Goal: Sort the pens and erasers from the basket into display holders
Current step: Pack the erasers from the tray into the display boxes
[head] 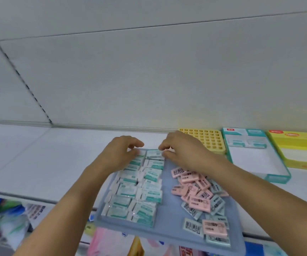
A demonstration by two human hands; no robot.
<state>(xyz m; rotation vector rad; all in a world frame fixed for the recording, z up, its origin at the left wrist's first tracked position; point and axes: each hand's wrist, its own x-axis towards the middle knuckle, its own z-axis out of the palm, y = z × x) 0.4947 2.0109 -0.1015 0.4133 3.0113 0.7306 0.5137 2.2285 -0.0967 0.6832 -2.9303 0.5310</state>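
On the white shelf, the left hand is reaching to the far end of a blue-grey tray, its fingers curling down onto the top of the teal-and-white wrapped erasers, which are lying in two neat columns on the tray's left half. Just beside it, the right hand is pinching the farthest eraser packet between thumb and curled fingers. Pink and pale blue erasers are lying in a loose heap on the tray's right side. Farther right, a yellow gridded holder, a teal display box and a yellow display box are standing side by side.
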